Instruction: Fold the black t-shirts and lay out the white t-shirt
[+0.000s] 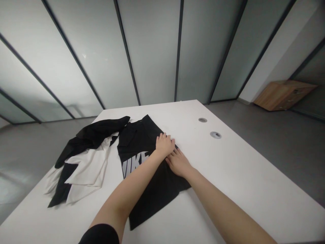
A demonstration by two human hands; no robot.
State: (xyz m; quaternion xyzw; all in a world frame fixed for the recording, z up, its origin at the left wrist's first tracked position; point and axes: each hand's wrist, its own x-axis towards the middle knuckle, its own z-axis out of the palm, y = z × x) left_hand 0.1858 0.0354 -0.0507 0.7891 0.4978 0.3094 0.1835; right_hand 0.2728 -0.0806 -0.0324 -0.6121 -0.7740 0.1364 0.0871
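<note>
A pair of black shorts [154, 196] with large pale lettering lies spread on the white table, waist end pointing away from me. My left hand [165, 144] rests palm down on the right side of the shorts, fingers stretched forward. Just beside it, nearer to me, my right hand [178, 162] lies flat on the same edge, fingers pointing away and to the left. The two hands almost meet, and neither grips the cloth. My left forearm hides part of the lettering.
Left of the shorts is a loose heap of black and white clothing [88, 166]. The white table [243, 189] has two round cable grommets [215, 135] at its right. Frosted glass panels [154, 51] stand behind, and a wooden cabinet [276, 96] is at the far right.
</note>
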